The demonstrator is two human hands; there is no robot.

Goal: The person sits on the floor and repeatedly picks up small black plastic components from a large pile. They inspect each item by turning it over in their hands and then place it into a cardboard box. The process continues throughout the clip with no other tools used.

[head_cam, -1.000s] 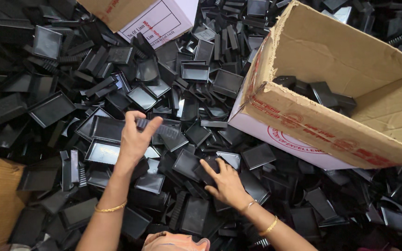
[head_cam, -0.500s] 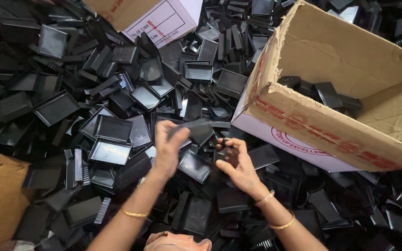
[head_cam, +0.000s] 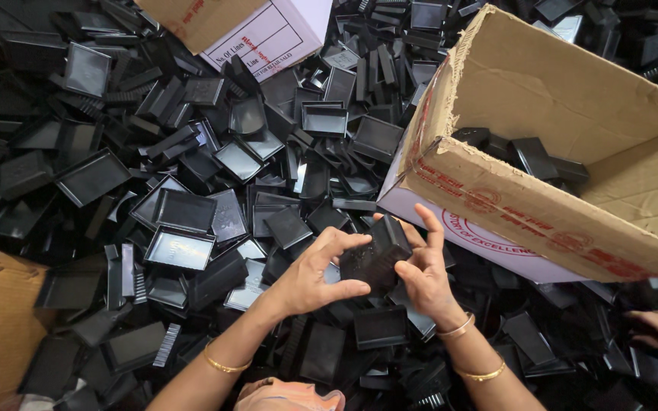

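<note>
Head view: a small black plastic box-shaped part (head_cam: pixel 375 255) sits pinched between both hands above a heap of black plastic trays (head_cam: pixel 184 228). The left hand (head_cam: pixel 315 272) and right hand (head_cam: pixel 425 272) curl their fingers closed around it, just below an open brown cardboard box (head_cam: pixel 573 106).

Black plastic trays (head_cam: pixel 184 209) heaped around cardboard box (head_cam: pixel 573 106).
</note>
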